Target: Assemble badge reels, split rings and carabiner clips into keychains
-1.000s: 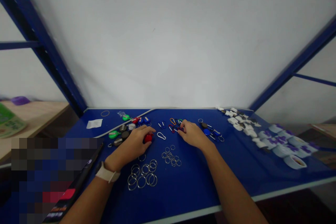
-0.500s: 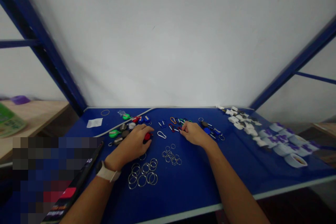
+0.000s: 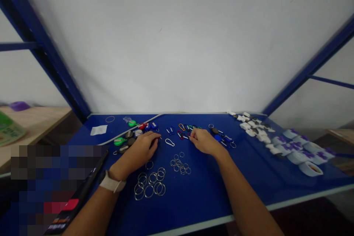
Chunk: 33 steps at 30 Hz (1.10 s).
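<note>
Blue laminate worktable, strewn with key-chain hardware: the person's left hand lies curled, fingers pressed together, just beside a silver metal carabiner clip. Whether that hand encloses anything cannot be told. The right hand rests gathered fingertips on small coloured carabiner clips. A careless wrist sweep could scatter the loose small steel split rings between the forearms, since nothing fences them in.

White tape rolls far right; paper scrap far left; purple object on wooden shelf
</note>
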Each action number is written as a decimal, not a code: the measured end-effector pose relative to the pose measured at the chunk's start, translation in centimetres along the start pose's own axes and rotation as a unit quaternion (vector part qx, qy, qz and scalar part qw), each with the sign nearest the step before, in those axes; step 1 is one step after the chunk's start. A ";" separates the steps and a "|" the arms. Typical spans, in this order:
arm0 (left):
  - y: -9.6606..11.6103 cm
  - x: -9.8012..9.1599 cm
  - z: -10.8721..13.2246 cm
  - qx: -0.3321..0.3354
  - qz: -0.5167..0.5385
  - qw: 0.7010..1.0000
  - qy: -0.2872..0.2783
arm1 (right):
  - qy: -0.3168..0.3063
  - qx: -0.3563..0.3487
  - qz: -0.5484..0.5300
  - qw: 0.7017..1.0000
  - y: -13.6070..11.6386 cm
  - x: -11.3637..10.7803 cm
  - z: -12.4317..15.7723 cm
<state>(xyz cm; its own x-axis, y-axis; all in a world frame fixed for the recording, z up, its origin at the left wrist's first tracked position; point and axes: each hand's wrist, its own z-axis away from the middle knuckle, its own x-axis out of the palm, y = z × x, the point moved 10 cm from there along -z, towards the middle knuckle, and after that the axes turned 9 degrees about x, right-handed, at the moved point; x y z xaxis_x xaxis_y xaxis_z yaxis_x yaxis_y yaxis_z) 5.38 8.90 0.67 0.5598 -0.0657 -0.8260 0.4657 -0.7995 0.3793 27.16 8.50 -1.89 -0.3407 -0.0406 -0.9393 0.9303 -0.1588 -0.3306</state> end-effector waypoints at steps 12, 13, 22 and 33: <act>-0.8 -0.4 -0.2 -0.112 0.119 0.986 -0.006 | 0.065 -0.121 -0.162 0.977 -3.2 -1.7 0.9; -0.9 -0.2 -0.2 -0.121 0.139 0.983 -0.009 | 0.053 -0.135 -0.180 0.973 -3.7 -1.5 1.1; -1.7 1.1 0.4 -0.181 0.274 0.944 -0.021 | -0.025 -0.195 -0.155 0.968 -7.2 1.4 2.4; -1.3 1.0 0.2 -0.156 0.236 0.959 -0.027 | -0.029 -0.303 -0.116 0.946 -10.0 1.6 4.4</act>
<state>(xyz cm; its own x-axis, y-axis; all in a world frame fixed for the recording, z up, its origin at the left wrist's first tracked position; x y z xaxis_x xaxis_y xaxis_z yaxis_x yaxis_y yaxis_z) 5.19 9.72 -0.71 0.7267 -0.4139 -0.5482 0.3563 -0.4553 0.8160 16.75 5.64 0.34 -0.5354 -0.1310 -0.8344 0.7311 0.4228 -0.5355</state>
